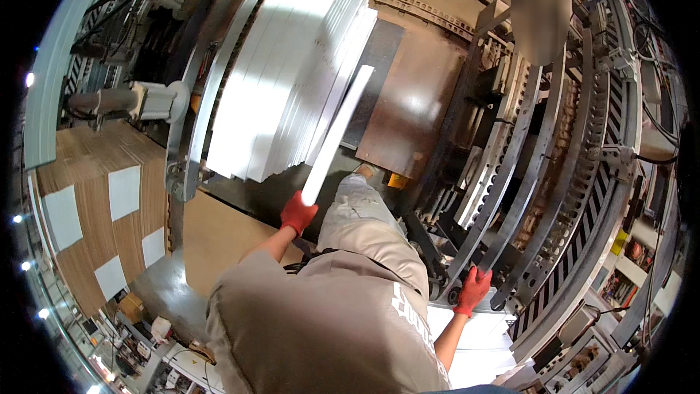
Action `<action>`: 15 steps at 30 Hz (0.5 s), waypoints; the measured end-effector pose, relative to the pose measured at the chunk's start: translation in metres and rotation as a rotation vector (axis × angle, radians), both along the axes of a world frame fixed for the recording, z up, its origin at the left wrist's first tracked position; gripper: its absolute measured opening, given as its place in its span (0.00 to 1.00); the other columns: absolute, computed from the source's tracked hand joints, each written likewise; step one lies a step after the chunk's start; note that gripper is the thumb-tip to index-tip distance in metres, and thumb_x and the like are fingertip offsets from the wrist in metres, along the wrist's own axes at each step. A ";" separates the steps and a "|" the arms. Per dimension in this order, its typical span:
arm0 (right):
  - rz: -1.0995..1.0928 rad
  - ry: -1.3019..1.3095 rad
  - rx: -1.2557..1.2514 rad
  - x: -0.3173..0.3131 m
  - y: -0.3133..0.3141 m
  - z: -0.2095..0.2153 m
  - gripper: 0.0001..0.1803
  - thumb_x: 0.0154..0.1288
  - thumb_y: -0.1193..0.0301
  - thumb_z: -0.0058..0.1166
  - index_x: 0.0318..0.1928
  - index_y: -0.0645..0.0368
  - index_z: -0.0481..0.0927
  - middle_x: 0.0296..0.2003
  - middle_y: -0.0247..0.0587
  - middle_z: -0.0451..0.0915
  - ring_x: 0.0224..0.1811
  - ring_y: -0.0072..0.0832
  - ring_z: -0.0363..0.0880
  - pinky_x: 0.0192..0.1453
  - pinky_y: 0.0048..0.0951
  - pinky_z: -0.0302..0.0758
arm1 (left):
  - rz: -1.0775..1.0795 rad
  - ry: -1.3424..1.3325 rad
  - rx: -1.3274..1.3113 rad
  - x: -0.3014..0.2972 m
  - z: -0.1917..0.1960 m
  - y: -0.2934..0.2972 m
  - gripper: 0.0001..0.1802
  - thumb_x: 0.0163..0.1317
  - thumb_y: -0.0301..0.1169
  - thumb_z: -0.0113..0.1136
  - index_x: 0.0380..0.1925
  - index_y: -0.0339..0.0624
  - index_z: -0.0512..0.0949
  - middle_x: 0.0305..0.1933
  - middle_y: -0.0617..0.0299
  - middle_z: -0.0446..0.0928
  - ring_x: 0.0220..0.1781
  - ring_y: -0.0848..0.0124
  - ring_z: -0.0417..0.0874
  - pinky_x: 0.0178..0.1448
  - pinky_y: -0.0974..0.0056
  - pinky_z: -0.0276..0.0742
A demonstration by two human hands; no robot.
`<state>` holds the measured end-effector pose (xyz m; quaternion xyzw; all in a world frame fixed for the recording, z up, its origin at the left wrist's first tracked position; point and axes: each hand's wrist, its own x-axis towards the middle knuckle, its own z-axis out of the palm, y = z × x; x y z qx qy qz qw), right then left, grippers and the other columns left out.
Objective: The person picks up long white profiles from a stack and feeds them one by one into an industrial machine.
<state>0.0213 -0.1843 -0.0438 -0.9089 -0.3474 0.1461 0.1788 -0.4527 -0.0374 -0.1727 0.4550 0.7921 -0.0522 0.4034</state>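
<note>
My left hand (297,214), in a red glove, is closed round the near end of a narrow white board (337,135), which slants away up and to the right. Just left of that board rises a stack of large white panels (281,66), standing close together. Out to my right, my right hand (474,290), also red-gloved, has its fingers curled at the near end of a metal rail (503,230). White panels (477,335) lie beneath that wrist. What the right fingers grip, if anything, is hidden.
Machine rails and rollers (565,168) fill the right side. A brown board (415,102) lies ahead on a dark plate. At far left stands a wood-grain stack with white patches (95,226); a tan board (219,237) is nearer. A metal arm (157,102) juts out at left.
</note>
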 end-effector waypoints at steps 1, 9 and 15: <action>-0.011 0.027 0.028 -0.001 0.002 0.001 0.12 0.64 0.69 0.56 0.41 0.66 0.75 0.32 0.47 0.81 0.34 0.40 0.78 0.42 0.39 0.72 | 0.001 0.027 -0.001 -0.004 0.001 -0.008 0.25 0.49 0.44 0.63 0.46 0.44 0.75 0.47 0.46 0.81 0.51 0.47 0.80 0.53 0.48 0.77; 0.127 -0.134 0.012 0.003 0.001 -0.010 0.10 0.64 0.70 0.55 0.35 0.66 0.74 0.27 0.47 0.77 0.28 0.38 0.73 0.36 0.39 0.70 | -0.027 0.096 0.037 -0.005 -0.007 0.016 0.24 0.51 0.43 0.61 0.47 0.46 0.73 0.46 0.48 0.81 0.49 0.45 0.81 0.50 0.46 0.77; 0.104 -0.113 0.037 0.002 0.003 -0.011 0.09 0.64 0.71 0.54 0.34 0.65 0.75 0.26 0.45 0.76 0.27 0.35 0.72 0.35 0.37 0.69 | 0.034 -0.009 0.174 0.029 -0.024 0.084 0.22 0.53 0.40 0.60 0.48 0.47 0.73 0.46 0.47 0.81 0.50 0.45 0.80 0.51 0.47 0.77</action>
